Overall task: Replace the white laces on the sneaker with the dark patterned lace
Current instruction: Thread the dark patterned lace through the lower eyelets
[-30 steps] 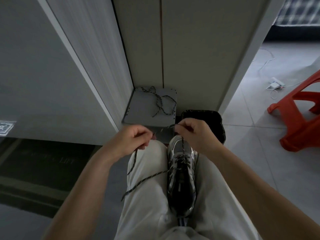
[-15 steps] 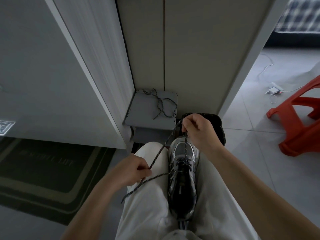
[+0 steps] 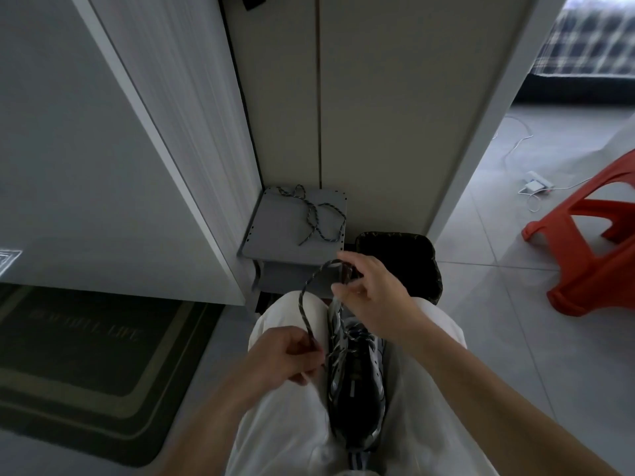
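"Two failure modes, left to right. First: my left hand [image 3: 288, 355] is over my left thigh, fingers curled and pinching the dark speckled cord lace [image 3: 302, 304]. I can't see the tip inside the fist. A frayed tip would jam at an eyelet."

"And the slack?"

"Lace arcs up in a loose loop beside the silver-and-black mesh sneaker [image 3: 357, 372], which lies toe-away in my lap, wedged between my thighs. The loop could twist or knot on the pull. The sneaker is only wedged, so a hard tug may roll it."

"Right side?"

"Right hand [image 3: 374, 304] sits over the toe end, lace running past the fingertips. It's blurred, so I can't tell pinch from drape. If drape, the lace slips off toward the black plastic bin [image 3: 426, 262] just beyond. Can't tell if any white lace remains."
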A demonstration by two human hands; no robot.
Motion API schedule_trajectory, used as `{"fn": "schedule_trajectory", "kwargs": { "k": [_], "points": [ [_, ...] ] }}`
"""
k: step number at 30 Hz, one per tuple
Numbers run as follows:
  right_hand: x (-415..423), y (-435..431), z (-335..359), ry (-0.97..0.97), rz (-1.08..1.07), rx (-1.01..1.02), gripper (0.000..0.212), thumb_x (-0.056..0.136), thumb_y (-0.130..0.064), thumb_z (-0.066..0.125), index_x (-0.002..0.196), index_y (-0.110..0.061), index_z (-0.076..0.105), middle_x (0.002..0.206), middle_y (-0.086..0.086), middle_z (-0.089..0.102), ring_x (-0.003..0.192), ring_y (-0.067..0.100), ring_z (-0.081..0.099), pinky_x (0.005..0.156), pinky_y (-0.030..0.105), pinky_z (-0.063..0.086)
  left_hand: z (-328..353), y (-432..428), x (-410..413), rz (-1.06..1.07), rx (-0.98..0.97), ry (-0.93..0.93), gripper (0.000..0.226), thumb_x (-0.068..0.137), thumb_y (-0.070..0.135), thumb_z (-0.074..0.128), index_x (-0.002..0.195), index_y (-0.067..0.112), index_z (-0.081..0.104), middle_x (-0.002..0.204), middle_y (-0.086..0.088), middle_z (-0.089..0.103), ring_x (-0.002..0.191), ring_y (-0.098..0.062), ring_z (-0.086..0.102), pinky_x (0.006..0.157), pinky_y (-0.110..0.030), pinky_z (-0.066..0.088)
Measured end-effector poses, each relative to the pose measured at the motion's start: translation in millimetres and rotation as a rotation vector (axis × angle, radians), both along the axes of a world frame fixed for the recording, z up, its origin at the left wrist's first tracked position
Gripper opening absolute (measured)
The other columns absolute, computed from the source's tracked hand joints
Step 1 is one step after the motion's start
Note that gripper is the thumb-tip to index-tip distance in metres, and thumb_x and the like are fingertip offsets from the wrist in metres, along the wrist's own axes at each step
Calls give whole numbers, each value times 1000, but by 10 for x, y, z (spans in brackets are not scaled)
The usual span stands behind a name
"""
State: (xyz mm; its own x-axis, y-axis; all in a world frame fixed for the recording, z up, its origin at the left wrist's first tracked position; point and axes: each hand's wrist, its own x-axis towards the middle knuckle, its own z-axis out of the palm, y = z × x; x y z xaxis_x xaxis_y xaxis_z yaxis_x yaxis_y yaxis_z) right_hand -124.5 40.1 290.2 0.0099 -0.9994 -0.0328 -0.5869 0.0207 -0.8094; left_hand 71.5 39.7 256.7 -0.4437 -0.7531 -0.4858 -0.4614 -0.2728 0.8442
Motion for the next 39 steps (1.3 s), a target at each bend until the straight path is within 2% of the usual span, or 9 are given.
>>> {"fn": "schedule_trajectory", "kwargs": {
  "k": [4, 8, 10, 13, 17, 21, 26, 33, 39],
  "points": [
    [-90, 293, -251, 76, -126, -77, 7, 88, -26, 60, 96, -25, 61, 108, -10, 50, 79, -3, 59, 67, 13, 45, -50, -14, -141, 300, 51, 175, 6, 83, 2, 67, 84, 8, 65, 71, -7, 71, 67, -15, 68, 56, -19, 52],
    [-105, 564, -511, 424, -30, -134, 19, 85, -30, 64, 73, -18, 72, 120, -1, 59, 103, 20, 54, 84, 31, 45, -189, -44, -259, 312, -157, 10, 16, 82, 3, 68, 73, 15, 62, 64, -2, 67, 58, -13, 63, 51, -21, 49],
    [-44, 647, -568, 540, -27, -144, 15, 82, -33, 64, 73, -24, 73, 128, -1, 57, 113, 26, 51, 89, 37, 45, -246, -25, -317, 258, -207, -38, 20, 80, 5, 70, 69, 19, 61, 62, 2, 66, 58, -11, 62, 53, -21, 49],
    [-25, 703, -641, 567, -48, -130, 14, 82, -34, 63, 74, -26, 73, 133, 0, 53, 121, 29, 46, 95, 41, 43, -294, -4, -382, 250, -230, -45, 22, 80, 5, 70, 67, 20, 61, 63, 4, 67, 61, -11, 63, 62, -25, 53],
    [-56, 734, -655, 556, -13, -85, 23, 84, -40, 57, 77, -27, 74, 139, -6, 46, 130, 24, 36, 103, 38, 33, -302, -10, -429, 239, -269, -71, 21, 79, 8, 70, 66, 22, 61, 62, 9, 65, 55, 3, 59, 54, -11, 45],
    [4, 762, -648, 539, -23, -58, 23, 84, -43, 54, 88, -30, 73, 145, -9, 37, 132, 20, 28, 105, 35, 27, -318, 29, -451, 184, -328, -129, 15, 79, 14, 70, 70, 22, 61, 64, 7, 65, 60, -4, 59, 56, -13, 44],
    [70, 747, -645, 553, -50, 5, 26, 88, -44, 47, 102, -36, 67, 151, -12, 19, 134, 16, 16, 109, 30, 20, -286, 44, -456, 207, -448, -233, 14, 79, 20, 70, 70, 20, 60, 61, 10, 60, 57, 2, 53, 55, -8, 40],
    [72, 753, -712, 548, -94, 23, 24, 85, -43, 49, 99, -36, 68, 153, -9, 17, 133, 19, 17, 109, 31, 23, -248, 80, -469, 221, -475, -250, 13, 78, 18, 68, 69, 19, 59, 60, 10, 59, 55, 5, 54, 54, -5, 39],
    [94, 711, -766, 383, -164, 92, 22, 82, -40, 59, 101, -43, 68, 155, -11, 12, 134, 21, 15, 106, 35, 29, -279, 75, -448, 215, -401, -164, 6, 79, 14, 67, 74, 16, 65, 64, 9, 63, 59, 3, 57, 52, -3, 38]
  ]
}}
